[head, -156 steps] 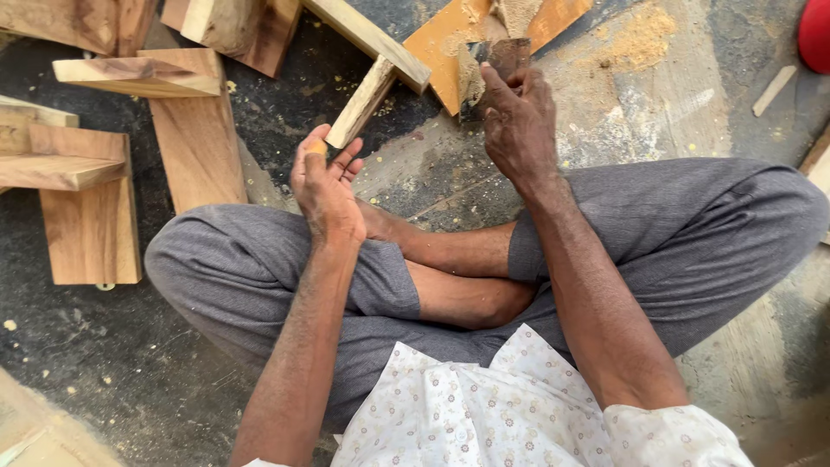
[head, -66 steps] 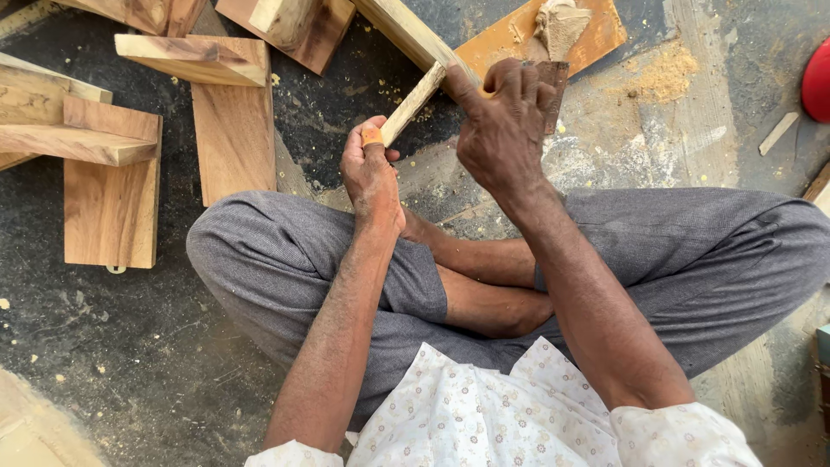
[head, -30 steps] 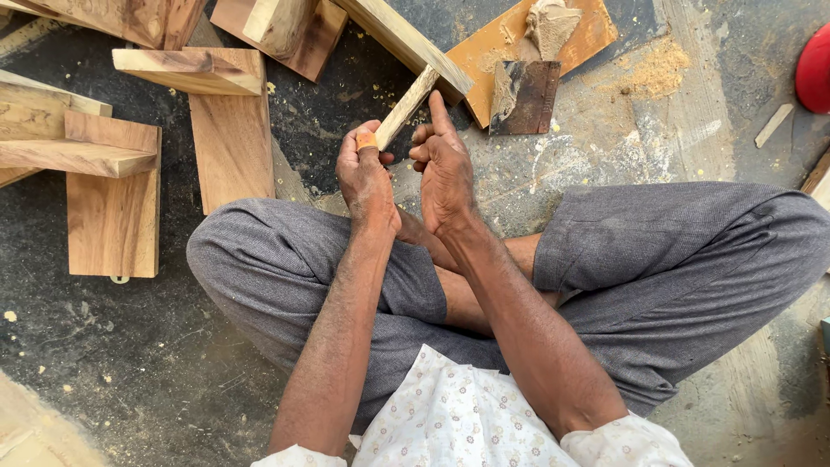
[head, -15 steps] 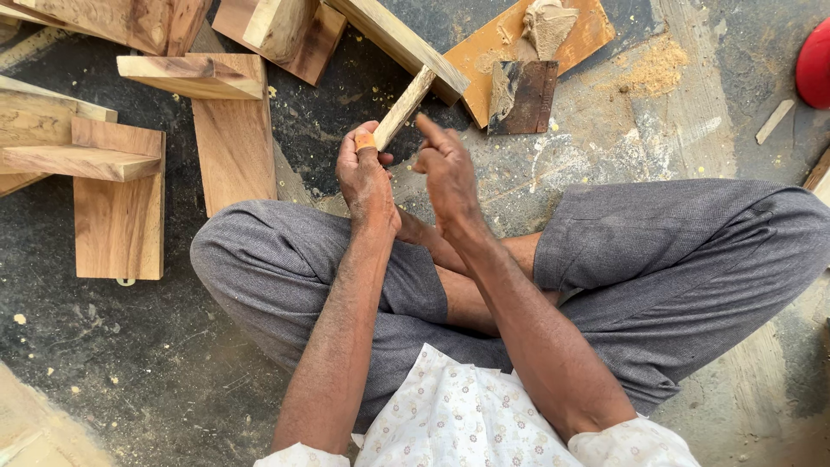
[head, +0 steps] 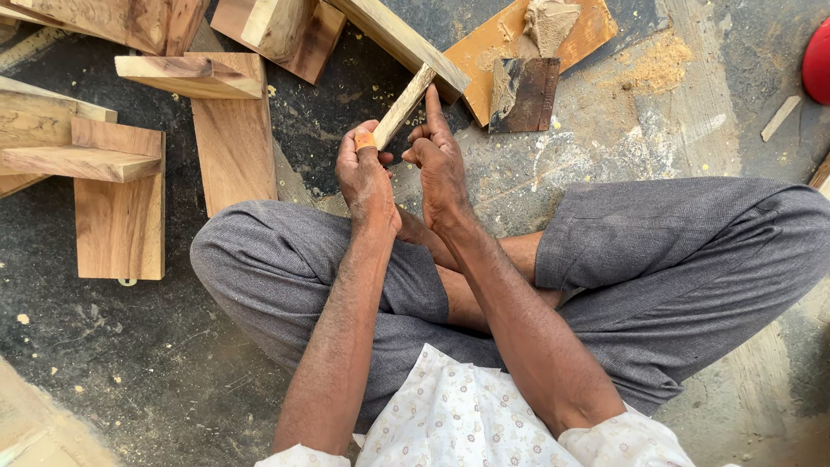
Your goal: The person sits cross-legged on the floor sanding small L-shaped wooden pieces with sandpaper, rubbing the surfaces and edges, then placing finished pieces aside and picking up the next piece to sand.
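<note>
Your left hand (head: pixel 363 173) pinches the lower end of a thin wooden stick (head: pixel 403 108), fingers closed around it; your right hand (head: pixel 441 160), back from the dark block (head: pixel 523 93) beyond the stick, now rests its extended forefinger against the stick, other fingers curled, steadying it above your crossed legs (head: pixel 605 259).

red object (head: pixel 817 60) cut off at right edge; kind unclear.
</note>
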{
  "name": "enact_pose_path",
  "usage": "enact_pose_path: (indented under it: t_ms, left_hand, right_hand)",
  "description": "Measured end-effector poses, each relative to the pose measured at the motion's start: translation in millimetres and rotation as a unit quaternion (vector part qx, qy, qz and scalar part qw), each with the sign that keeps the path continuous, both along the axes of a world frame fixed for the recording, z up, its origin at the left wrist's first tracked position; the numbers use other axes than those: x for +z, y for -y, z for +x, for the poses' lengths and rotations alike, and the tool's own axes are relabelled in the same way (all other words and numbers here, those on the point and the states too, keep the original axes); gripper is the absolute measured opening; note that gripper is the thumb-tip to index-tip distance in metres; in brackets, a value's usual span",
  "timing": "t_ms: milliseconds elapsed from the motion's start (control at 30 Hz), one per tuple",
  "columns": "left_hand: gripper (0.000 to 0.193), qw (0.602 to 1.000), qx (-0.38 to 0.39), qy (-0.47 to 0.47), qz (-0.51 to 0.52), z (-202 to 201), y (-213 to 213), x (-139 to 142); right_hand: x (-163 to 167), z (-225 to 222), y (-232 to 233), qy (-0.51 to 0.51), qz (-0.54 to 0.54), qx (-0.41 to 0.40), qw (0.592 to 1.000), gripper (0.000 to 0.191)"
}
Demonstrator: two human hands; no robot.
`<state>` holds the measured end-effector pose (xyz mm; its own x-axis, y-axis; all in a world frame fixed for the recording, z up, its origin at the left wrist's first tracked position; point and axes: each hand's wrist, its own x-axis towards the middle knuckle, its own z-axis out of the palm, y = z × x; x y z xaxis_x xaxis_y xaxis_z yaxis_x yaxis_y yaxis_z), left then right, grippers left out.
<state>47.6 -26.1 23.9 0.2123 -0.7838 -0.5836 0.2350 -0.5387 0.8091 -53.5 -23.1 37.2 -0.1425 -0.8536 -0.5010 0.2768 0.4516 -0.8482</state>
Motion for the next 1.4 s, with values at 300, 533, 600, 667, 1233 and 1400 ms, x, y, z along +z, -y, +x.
enact_pose_path:
  t_ms: [300,533,600,667,1233,1400]
  left_hand:
    - [0.033,0.999,0.036,-0.027,-0.015,-3.1,1.0,2.5]
    - [0.034,1.000,0.017,-0.011,-0.001,-1.2,-0.4,3.5]
    - [0.034,0.999,0.020,-0.025,-0.016,-1.3,0.3,5.1]
    - [0.035,1.000,0.015,-0.006,-0.007,-1.6,0.7,6.8]
    - [0.063,0.984,0.116,-0.136,-0.013,4.3,2.8,-13.1]
    - [0.073,0.987,0.117,-0.111,-0.024,2.7,0.0,-17.3]
  right_hand:
    - [-20.2,-12.9,-7.5,-0.292,-0.090,0.067,0.950,0.089]
    - [-36.0,-10.1,-6.1,-0.229,-0.081,0.073,0.967,0.088]
    - [-42.6,-9.5,-7.0,-0.224,-0.085,0.084,0.967,0.088]
    - [-45.9,-10.4,-12.0,-0.230,-0.067,0.088,0.967,0.085]
    - [54.7,-16.2,-0.9,-0.683,-0.266,0.289,0.616,0.084]
    - [53.5,-39.0,17.5,-0.689,-0.145,0.348,0.619,0.077]
